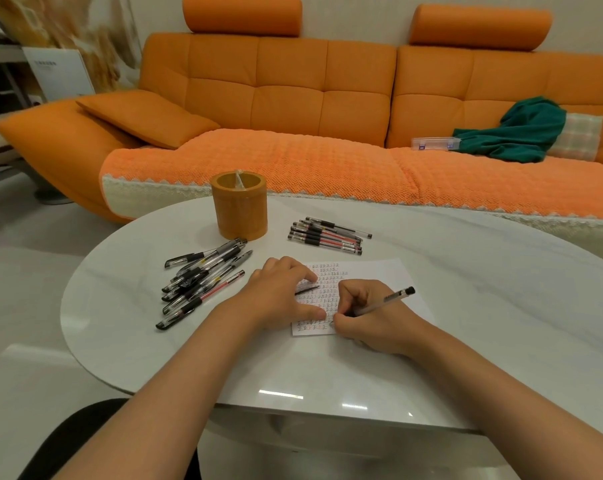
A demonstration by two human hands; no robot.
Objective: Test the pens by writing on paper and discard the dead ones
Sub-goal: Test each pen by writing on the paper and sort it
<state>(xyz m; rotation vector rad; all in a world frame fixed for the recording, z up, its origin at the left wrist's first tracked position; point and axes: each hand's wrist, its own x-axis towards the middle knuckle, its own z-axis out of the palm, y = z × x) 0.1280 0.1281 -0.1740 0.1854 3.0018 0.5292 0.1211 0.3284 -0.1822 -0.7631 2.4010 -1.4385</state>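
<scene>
A white sheet of paper (372, 271), covered in rows of small written marks, lies on the white table (466, 289). My right hand (369, 317) grips a clear pen (393, 297) with its tip on the sheet's lower edge. My left hand (282, 292) lies flat on the paper's left side, and a dark pen cap (307, 290) shows under its fingers. A loose heap of several capped pens (203, 282) lies left of my hands. A neater row of several pens (327, 235) lies beyond the paper.
An orange cylindrical pot (240, 206) stands on the table behind the heap, with something clear inside it. An orange sofa (293, 98) runs along the far side, holding a green cloth (521, 133) and a clear plastic box (435, 143).
</scene>
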